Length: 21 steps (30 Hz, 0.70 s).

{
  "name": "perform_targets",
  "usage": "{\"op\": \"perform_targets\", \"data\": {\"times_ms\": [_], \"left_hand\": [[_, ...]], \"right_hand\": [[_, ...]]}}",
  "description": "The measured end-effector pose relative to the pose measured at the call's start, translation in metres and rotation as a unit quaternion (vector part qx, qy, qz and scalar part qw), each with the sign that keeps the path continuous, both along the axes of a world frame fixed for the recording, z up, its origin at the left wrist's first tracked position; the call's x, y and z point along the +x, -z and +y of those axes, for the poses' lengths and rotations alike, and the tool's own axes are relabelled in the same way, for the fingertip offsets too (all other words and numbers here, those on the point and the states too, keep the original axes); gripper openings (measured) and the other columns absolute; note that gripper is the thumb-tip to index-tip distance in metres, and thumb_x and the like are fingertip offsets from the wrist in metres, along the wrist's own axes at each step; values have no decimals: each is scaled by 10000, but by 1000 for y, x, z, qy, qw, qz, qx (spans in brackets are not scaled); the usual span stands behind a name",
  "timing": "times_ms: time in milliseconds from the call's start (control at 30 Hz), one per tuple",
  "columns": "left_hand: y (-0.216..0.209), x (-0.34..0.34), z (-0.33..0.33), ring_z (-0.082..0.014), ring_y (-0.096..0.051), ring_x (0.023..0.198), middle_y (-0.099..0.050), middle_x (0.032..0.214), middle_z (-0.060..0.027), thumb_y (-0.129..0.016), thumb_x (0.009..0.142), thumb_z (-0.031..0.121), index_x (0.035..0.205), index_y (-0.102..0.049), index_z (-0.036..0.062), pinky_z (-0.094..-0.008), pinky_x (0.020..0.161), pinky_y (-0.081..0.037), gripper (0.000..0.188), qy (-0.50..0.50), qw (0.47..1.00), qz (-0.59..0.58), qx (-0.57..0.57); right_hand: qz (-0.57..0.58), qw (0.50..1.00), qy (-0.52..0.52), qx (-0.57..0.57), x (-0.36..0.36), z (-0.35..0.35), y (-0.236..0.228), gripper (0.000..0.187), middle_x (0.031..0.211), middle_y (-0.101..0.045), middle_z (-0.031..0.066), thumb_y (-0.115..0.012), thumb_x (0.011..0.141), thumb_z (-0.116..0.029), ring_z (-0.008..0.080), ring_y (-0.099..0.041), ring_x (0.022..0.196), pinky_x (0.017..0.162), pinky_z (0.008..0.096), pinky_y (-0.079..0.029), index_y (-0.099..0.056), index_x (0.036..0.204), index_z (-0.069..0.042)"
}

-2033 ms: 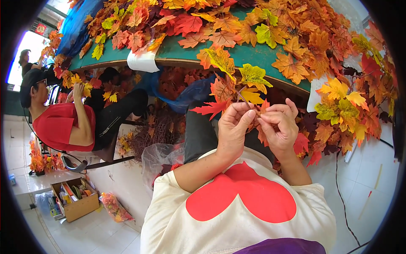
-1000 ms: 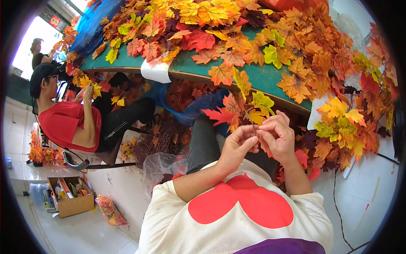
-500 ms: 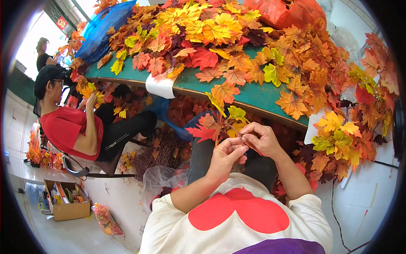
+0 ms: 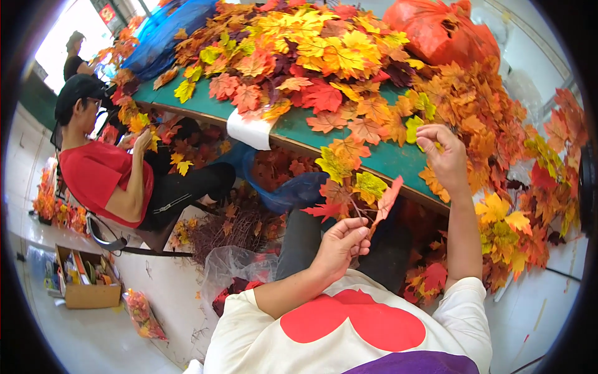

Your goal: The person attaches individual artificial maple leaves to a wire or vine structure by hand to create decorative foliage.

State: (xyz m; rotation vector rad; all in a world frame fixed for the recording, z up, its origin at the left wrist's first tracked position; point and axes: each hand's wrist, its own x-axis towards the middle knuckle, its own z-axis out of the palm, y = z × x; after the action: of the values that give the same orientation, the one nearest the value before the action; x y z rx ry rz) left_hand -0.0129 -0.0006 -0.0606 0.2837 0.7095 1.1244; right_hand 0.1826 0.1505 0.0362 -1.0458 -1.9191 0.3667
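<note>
"Pinching or resting, what is the left hand (image 4: 341,248) doing?"

"Its forearm is slanting inward across the lap, and the thumb and fingers are closing on the thin stem of an artificial leaf sprig (image 4: 370,185). The sprig is pointing up and away from the body, and its red, orange and yellow-green leaves are overlapping the near edge of the green tabletop (image 4: 398,163) in this view. One orange-red leaf is standing out just above the fingertips."

"And the right hand (image 4: 443,156)?"

"That forearm is standing nearly upright, and the hand is hovering by the right part of the near edge, in front of loose orange leaves. The fingers are curling toward the thumb; I cannot tell whether their tips are meeting or holding anything."

"Which containers are showing?"

"A red plastic bag (image 4: 445,34) is sitting at the tabletop's far right corner, its contents hiding behind a torn side. On the floor to the left, an open cardboard box (image 4: 93,297) is holding a jumble of small things. Just beside it, a clear bag (image 4: 144,315) is holding orange and red leaves."
</note>
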Motion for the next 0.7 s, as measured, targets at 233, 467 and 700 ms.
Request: {"op": "perform_targets", "data": {"times_ms": [233,467,700], "left_hand": [[-3,-2,-2,-87,-577,683,-584,824,-21,-566,849,75,1032,-542,38,-212,609,-501,188,27,999,-19,-12],[-5,-10,1,-82,-571,696,-581,856,-26,-552,861,81,1063,-528,44,-207,616,-496,206,66,997,-48,10],[-8,-19,5,-84,-560,691,-580,858,-31,-554,864,94,1065,-527,39,-209,620,-487,210,65,997,-45,-3]], "right_hand": [[-70,997,-28,-27,-48,86,-12,132,777,-608,110,-594,797,-132,201,-589,670,625,294,-453,-607,829,-4],[-133,991,-3,-9,-113,185,13,173,789,-647,121,-613,772,-186,248,-621,734,667,325,-473,-641,854,-37],[-303,947,-44,-98,-146,205,37,366,999,-622,131,-691,699,-223,273,-575,964,825,367,-453,-604,1012,-55]]}}
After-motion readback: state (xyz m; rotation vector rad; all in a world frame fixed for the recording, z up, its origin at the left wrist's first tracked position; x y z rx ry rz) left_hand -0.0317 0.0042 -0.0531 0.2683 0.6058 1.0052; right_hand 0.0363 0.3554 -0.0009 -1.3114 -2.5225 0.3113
